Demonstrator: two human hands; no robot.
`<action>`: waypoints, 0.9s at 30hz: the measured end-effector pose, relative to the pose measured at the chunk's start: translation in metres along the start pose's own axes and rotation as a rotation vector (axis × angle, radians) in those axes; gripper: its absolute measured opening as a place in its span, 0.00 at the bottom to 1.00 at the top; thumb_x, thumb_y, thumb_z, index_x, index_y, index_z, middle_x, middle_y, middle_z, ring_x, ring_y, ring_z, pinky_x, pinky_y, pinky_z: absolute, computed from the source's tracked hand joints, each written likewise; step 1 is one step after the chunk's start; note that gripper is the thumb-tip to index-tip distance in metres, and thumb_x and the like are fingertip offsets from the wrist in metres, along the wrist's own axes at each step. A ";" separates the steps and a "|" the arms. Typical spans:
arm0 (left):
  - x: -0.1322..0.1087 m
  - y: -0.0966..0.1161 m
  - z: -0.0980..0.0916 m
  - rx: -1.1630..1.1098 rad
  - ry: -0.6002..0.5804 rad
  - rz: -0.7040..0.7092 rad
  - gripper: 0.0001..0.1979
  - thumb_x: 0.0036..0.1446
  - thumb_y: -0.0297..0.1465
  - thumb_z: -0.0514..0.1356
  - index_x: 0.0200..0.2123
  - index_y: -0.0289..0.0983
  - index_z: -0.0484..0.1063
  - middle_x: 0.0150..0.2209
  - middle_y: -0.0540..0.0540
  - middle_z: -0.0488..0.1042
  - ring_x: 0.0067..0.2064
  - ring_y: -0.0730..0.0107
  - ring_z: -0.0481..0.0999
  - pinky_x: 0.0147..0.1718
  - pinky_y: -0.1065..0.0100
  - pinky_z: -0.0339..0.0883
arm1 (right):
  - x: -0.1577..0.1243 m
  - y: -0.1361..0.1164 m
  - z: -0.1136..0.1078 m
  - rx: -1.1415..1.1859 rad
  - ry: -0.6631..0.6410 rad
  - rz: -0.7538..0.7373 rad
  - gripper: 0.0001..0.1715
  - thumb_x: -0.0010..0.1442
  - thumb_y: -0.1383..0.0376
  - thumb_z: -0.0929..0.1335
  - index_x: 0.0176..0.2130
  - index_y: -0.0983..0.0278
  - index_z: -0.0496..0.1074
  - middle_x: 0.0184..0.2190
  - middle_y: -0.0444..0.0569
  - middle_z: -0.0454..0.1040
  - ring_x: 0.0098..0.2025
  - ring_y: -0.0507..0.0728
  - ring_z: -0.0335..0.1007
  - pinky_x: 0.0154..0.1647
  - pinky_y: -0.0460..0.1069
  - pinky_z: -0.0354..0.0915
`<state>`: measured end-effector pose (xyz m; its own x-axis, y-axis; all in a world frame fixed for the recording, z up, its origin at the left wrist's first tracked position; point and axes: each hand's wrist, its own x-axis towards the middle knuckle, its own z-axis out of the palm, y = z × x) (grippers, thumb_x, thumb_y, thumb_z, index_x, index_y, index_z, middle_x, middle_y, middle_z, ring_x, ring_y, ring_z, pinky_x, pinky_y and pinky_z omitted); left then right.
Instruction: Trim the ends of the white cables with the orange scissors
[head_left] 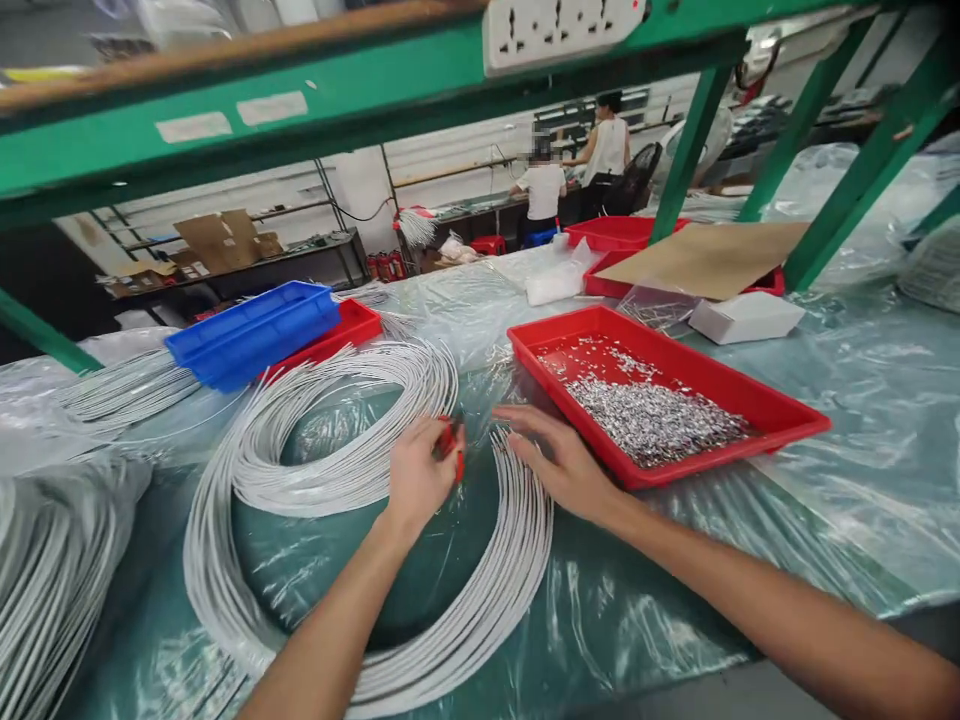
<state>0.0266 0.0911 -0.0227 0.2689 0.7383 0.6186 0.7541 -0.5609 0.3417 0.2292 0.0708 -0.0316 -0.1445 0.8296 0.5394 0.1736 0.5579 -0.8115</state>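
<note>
Left hand [421, 472]: closed round a red-handled tool [460, 466]

Right hand [562, 455]: fingers stretched over the ends of the white wires [521, 560]; too blurred to tell whether pinching one. Apparently at the stage of working those ends with the tool. Calls next, probably, for singling out one end and meeting it with the tool. Looping outward to the tabletop [645, 600]'s near edge, then back to mid-table. Just right: a red tray [705, 370] of metal bits [652, 420]. Toward the far left corner: a blue tray [255, 335], tilted.
</note>
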 end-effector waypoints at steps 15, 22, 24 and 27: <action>-0.030 -0.005 -0.009 -0.179 0.115 -0.316 0.10 0.59 0.30 0.61 0.44 0.40 0.77 0.36 0.47 0.82 0.37 0.63 0.82 0.27 0.67 0.76 | -0.005 0.008 -0.018 -0.413 0.125 -0.082 0.14 0.64 0.70 0.65 0.45 0.55 0.74 0.30 0.45 0.79 0.24 0.53 0.74 0.21 0.47 0.67; -0.028 -0.004 -0.016 -0.072 -0.014 -0.173 0.08 0.61 0.34 0.59 0.39 0.44 0.78 0.32 0.46 0.80 0.36 0.60 0.80 0.20 0.65 0.72 | -0.008 0.016 -0.019 -0.484 0.033 -0.215 0.18 0.63 0.72 0.66 0.49 0.55 0.73 0.24 0.43 0.77 0.21 0.53 0.71 0.24 0.48 0.66; -0.028 0.003 -0.014 -0.114 0.034 -0.203 0.08 0.61 0.34 0.59 0.38 0.42 0.78 0.33 0.46 0.80 0.32 0.63 0.79 0.19 0.67 0.71 | -0.009 0.012 -0.018 -0.498 0.010 -0.238 0.18 0.63 0.72 0.65 0.49 0.55 0.74 0.23 0.43 0.76 0.20 0.53 0.69 0.23 0.48 0.65; -0.029 0.009 -0.009 -0.201 0.118 -0.284 0.06 0.60 0.32 0.60 0.37 0.39 0.78 0.33 0.45 0.80 0.33 0.63 0.80 0.26 0.67 0.74 | -0.011 0.005 -0.015 -0.479 -0.034 -0.309 0.15 0.63 0.72 0.65 0.48 0.58 0.73 0.21 0.42 0.75 0.19 0.51 0.65 0.22 0.46 0.62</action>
<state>0.0200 0.0607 -0.0311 -0.0143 0.8332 0.5529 0.6530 -0.4109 0.6362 0.2467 0.0652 -0.0383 -0.2883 0.6293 0.7217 0.5392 0.7296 -0.4207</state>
